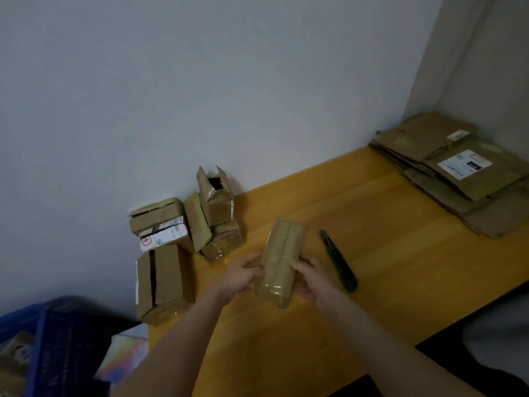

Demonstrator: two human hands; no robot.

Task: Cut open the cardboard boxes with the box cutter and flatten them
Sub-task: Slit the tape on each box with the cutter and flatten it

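Observation:
A small taped cardboard box (282, 259) stands on end in the middle of the yellow table (386, 253). My left hand (239, 277) grips its left side and my right hand (310, 279) grips its right side. The green box cutter (340, 260) lies on the table just right of the box, blade end pointing away from me, and neither hand touches it.
Several unflattened boxes (183, 239) are piled against the wall at the table's left end. A stack of flattened cardboard (455, 173) lies at the far right corner. A blue crate (51, 348) sits low on the left, off the table.

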